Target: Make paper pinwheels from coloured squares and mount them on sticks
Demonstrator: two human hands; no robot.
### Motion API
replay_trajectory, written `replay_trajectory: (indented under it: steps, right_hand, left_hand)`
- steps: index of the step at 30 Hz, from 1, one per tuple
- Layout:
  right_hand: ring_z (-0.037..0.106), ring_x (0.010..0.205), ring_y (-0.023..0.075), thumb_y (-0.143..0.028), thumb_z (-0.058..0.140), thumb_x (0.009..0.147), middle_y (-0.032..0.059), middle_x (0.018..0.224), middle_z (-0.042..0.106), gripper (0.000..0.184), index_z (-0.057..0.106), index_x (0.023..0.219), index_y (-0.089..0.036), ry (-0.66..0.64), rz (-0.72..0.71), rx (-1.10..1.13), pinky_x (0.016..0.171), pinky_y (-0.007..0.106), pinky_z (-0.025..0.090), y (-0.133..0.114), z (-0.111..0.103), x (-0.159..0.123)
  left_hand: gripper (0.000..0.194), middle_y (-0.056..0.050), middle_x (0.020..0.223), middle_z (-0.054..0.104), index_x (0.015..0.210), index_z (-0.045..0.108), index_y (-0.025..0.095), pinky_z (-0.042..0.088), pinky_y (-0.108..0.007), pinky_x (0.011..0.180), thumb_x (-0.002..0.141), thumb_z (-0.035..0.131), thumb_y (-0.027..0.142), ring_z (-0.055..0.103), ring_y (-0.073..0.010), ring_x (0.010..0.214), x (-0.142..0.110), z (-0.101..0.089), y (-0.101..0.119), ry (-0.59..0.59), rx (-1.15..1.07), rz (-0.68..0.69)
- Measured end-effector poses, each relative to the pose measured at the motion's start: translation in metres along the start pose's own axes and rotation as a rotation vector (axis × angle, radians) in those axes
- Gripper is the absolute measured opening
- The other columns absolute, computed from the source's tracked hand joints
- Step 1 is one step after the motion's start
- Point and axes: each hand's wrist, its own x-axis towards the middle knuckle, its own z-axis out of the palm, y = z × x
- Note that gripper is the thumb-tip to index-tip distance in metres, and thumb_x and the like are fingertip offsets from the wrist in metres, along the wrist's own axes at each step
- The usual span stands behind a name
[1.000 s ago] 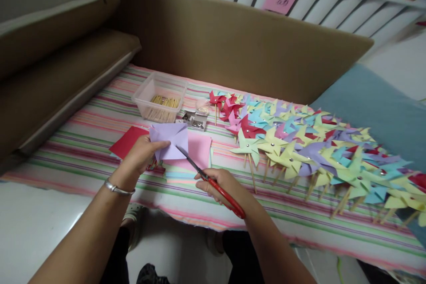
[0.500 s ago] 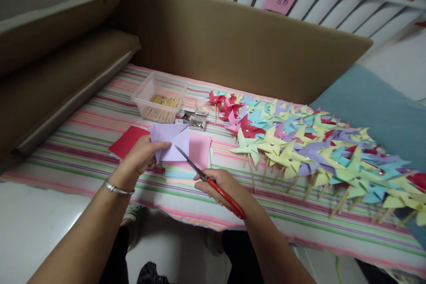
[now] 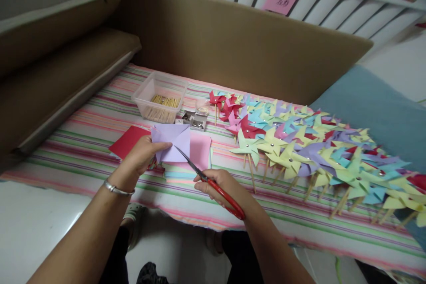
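Note:
My left hand (image 3: 141, 156) pinches a creased lilac paper square (image 3: 173, 141) by its left side and holds it just above the striped cloth. My right hand (image 3: 222, 187) grips red-handled scissors (image 3: 213, 184). Their blades point up and left, and the tips lie on the lower right part of the lilac square. Under the square lie a pink sheet (image 3: 199, 150) and a red sheet (image 3: 128, 140), with other coloured sheets stacked beneath.
A clear plastic tub (image 3: 160, 96) of wooden sticks stands behind the papers, with small boxes of metal pins (image 3: 196, 120) beside it. Several finished paper pinwheels (image 3: 309, 148) cover the cloth's right half. A cardboard wall (image 3: 233, 44) runs along the back; a blue cushion (image 3: 379, 111) lies at right.
The lilac square and the scissor tips have shifted slightly up and right. Both hands keep the same grips.

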Motion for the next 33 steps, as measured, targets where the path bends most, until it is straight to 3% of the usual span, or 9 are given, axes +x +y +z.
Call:
replay_trajectory:
  steps: [9,13,18,20,23,27,30,33]
  right_hand:
    - [0.049,0.06,0.0111,-0.045,0.059,0.08,-0.0012,0.066,0.055,0.031,0.066,0.091,-0.017,0.02,-0.087,-0.068,0.055,0.021,0.038,-0.001,-0.001,0.0]
    - [0.051,0.065,0.0132,-0.034,0.056,0.082,0.0,0.072,0.058,0.021,0.062,0.093,-0.018,0.02,-0.18,-0.259,0.06,0.023,0.039,0.007,-0.007,-0.004]
    - [0.055,0.071,0.017,-0.028,0.052,0.083,0.0025,0.08,0.062,0.013,0.059,0.09,-0.019,0.016,-0.233,-0.432,0.064,0.026,0.039,0.024,-0.018,-0.017]
    - [0.058,0.075,0.0199,-0.028,0.049,0.085,0.0054,0.085,0.065,0.019,0.059,0.098,-0.019,0.13,-0.158,-0.468,0.066,0.028,0.04,0.03,-0.017,-0.016]
    - [0.061,0.085,0.0248,-0.026,0.047,0.086,0.0117,0.098,0.067,0.033,0.055,0.117,-0.017,0.408,0.008,-0.552,0.07,0.031,0.041,0.036,-0.01,-0.005]
    - [0.056,0.106,0.031,-0.02,0.055,0.08,0.0188,0.111,0.063,0.045,0.055,0.124,-0.012,0.594,0.014,-0.685,0.087,0.038,0.04,0.039,-0.001,0.008]
    - [0.054,0.112,0.0291,-0.025,0.054,0.082,0.0173,0.115,0.062,0.037,0.062,0.116,-0.013,0.655,-0.155,-0.448,0.097,0.041,0.037,0.026,-0.003,0.007]
    - [0.059,0.105,0.0229,-0.04,0.056,0.082,0.0116,0.115,0.064,0.038,0.062,0.112,-0.017,0.599,-0.308,0.132,0.091,0.036,0.044,-0.002,-0.005,0.006]
  left_hand:
    - [0.02,-0.006,0.06,0.068,0.065,0.068,0.011,0.043,-0.023,0.044,0.048,0.079,0.016,0.058,-0.0156,0.049,-0.001,0.0,0.002,-0.003,0.025,-0.013]
    - [0.021,-0.005,0.058,0.066,0.063,0.066,0.01,0.043,-0.022,0.043,0.046,0.078,0.014,0.058,-0.0151,0.048,0.002,-0.001,0.001,0.018,0.015,-0.033]
    - [0.03,-0.007,0.061,0.067,0.074,0.067,0.009,0.045,-0.024,0.042,0.047,0.079,0.017,0.059,-0.0165,0.047,0.001,-0.009,0.001,-0.03,-0.071,0.012]
    - [0.03,-0.007,0.057,0.065,0.073,0.066,0.009,0.042,-0.025,0.037,0.048,0.08,0.019,0.057,-0.0171,0.043,-0.005,-0.011,0.001,-0.047,-0.089,0.017]
    - [0.03,-0.008,0.057,0.065,0.072,0.065,0.009,0.04,-0.024,0.035,0.049,0.08,0.019,0.057,-0.0175,0.043,-0.016,-0.011,-0.001,-0.037,-0.103,0.03]
    - [0.029,-0.009,0.063,0.067,0.074,0.067,0.009,0.042,-0.024,0.039,0.052,0.081,0.022,0.06,-0.0186,0.05,-0.03,-0.012,-0.01,-0.048,-0.074,0.061]
    - [0.025,-0.007,0.062,0.067,0.07,0.067,0.01,0.041,-0.023,0.042,0.054,0.081,0.024,0.058,-0.0163,0.05,-0.037,-0.01,-0.014,-0.083,-0.031,0.081]
    - [0.025,-0.006,0.066,0.068,0.071,0.069,0.01,0.042,-0.022,0.048,0.053,0.082,0.023,0.059,-0.0152,0.054,-0.042,-0.001,-0.015,-0.117,-0.019,0.062]
